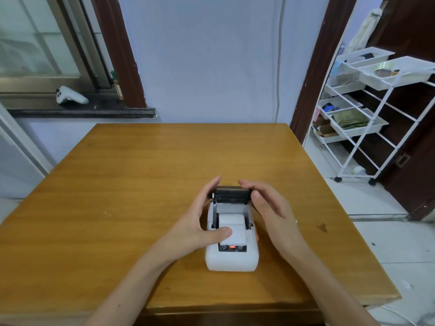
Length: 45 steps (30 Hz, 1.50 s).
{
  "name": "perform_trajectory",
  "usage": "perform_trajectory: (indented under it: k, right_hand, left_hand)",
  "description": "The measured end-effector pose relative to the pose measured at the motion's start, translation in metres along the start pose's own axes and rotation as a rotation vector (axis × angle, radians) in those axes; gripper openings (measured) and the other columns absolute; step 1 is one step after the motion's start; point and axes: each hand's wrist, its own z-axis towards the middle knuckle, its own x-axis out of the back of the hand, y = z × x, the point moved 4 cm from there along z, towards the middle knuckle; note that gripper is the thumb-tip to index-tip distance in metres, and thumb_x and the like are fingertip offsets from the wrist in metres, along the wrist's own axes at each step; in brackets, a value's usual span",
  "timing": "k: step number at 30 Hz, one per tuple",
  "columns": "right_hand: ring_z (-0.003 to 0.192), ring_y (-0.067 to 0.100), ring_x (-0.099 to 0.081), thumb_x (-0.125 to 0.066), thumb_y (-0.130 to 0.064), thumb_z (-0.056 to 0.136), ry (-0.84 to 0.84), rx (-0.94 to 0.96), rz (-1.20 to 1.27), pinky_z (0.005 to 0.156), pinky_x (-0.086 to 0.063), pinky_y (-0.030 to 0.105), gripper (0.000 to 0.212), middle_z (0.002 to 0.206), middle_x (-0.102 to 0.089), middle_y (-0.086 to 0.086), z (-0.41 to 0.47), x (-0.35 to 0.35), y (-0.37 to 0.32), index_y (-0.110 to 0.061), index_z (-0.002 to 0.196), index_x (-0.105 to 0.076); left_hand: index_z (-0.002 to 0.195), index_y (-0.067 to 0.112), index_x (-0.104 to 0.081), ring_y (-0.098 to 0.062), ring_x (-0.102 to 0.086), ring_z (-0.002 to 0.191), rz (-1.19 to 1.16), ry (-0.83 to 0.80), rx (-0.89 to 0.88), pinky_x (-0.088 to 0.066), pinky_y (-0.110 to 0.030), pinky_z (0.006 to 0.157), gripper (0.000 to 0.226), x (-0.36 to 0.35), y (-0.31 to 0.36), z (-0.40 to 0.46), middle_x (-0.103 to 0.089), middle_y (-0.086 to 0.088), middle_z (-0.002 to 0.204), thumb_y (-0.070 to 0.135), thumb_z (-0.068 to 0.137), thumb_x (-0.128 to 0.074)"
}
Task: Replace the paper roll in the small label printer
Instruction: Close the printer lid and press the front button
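On the table [117,196], both hands [195,222] flank the open printer [231,257].

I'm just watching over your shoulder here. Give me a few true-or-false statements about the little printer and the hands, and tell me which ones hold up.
1. The label printer has its lid open. True.
2. A white paper roll sits in the printer's compartment. True.
3. The left hand is flat on the table, away from the printer. False: its thumb presses on the paper strip at the printer's front.
4. The right hand holds a spare roll. False: it holds nothing and sits beside the lid.
5. A red light shows on the printer's front panel. True.
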Motion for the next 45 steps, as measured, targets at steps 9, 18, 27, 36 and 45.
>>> perform_trajectory:
  k: [9,18,27,36,45]
  right_hand:
    - [0.122,0.008,-0.058,-0.062,-0.031,0.08,-0.04,0.0,0.046,0.085,-0.055,0.024,0.027,0.125,-0.066,0.001,-0.009,0.002,0.005,-0.013,0.098,-0.072]
    - [0.117,0.008,-0.061,-0.062,-0.028,0.083,-0.004,-0.02,0.08,0.089,-0.052,0.024,0.022,0.12,-0.069,0.0,-0.01,0.001,0.006,-0.014,0.094,-0.074]
    - [0.12,0.01,-0.059,-0.062,-0.018,0.078,-0.046,-0.031,-0.011,0.097,-0.049,0.033,0.012,0.119,-0.067,-0.007,-0.012,-0.002,0.015,-0.018,0.085,-0.072]
    - [0.118,0.011,-0.059,-0.056,0.001,0.091,-0.042,-0.036,0.018,0.091,-0.05,0.026,0.024,0.118,-0.068,-0.002,-0.011,-0.002,0.016,-0.016,0.09,-0.072]
    - [0.114,0.001,-0.056,-0.054,-0.006,0.096,-0.164,-0.081,-0.11,0.07,-0.056,0.024,0.021,0.124,-0.058,-0.007,-0.009,-0.001,0.007,-0.021,0.092,-0.068]
  left_hand:
    - [0.138,0.052,-0.048,0.001,-0.026,0.148,0.046,-0.037,-0.034,-0.033,-0.041,0.119,0.07,0.0,0.001,0.002,-0.021,0.024,0.161,0.041,0.075,-0.078]
    - [0.128,0.049,-0.058,-0.002,-0.04,0.141,0.018,-0.034,-0.053,-0.041,-0.023,0.107,0.058,0.0,0.004,0.002,-0.031,0.024,0.156,0.039,0.074,-0.077]
    - [0.12,0.041,-0.066,0.0,-0.041,0.139,0.017,-0.056,-0.039,-0.046,-0.021,0.101,0.048,-0.001,0.003,0.002,-0.034,0.023,0.153,0.042,0.073,-0.078]
    - [0.117,0.034,-0.072,-0.003,-0.05,0.133,-0.071,0.028,-0.003,-0.045,-0.026,0.103,0.028,0.001,0.0,0.004,-0.051,0.022,0.143,0.035,0.093,-0.057]
    - [0.131,0.023,-0.062,-0.005,-0.053,0.132,-0.107,0.01,-0.031,-0.046,-0.022,0.102,0.041,0.003,-0.001,0.006,-0.056,0.016,0.143,0.03,0.09,-0.062]
